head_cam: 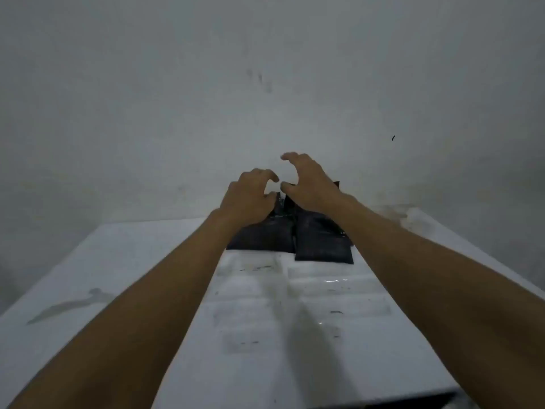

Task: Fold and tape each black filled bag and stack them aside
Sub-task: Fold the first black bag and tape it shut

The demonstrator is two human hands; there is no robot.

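At the far end of the white, smudged tabletop (339,364), against the pale grey wall (265,69), lie the black filled plastic bags (323,240), grouped close together. Two bags are distinct: one nearer and to the right, lying flat with its lower edge toward the camera, and one to its left (262,237), touching or slightly overlapping it along a vertical seam. More black material shows behind them, partly hidden by the hands; the count there cannot be told.

Both bare forearms extend forward from the lower corners. Left hand (249,199): palm down over the upper part of the left bag, fingers curled, thumb and forefinger bent toward each other with a small gap visible. It appears to touch the bag's glossy top edge, but a firm grip cannot be confirmed. Right hand (309,184): raised above the bags, fingers spread and arched in an open claw, thumb tip near the left hand's fingers. It holds nothing visible.

Tabletop shows grey stains at left (70,305), faint rectangular outlines, and small wet glints near centre.
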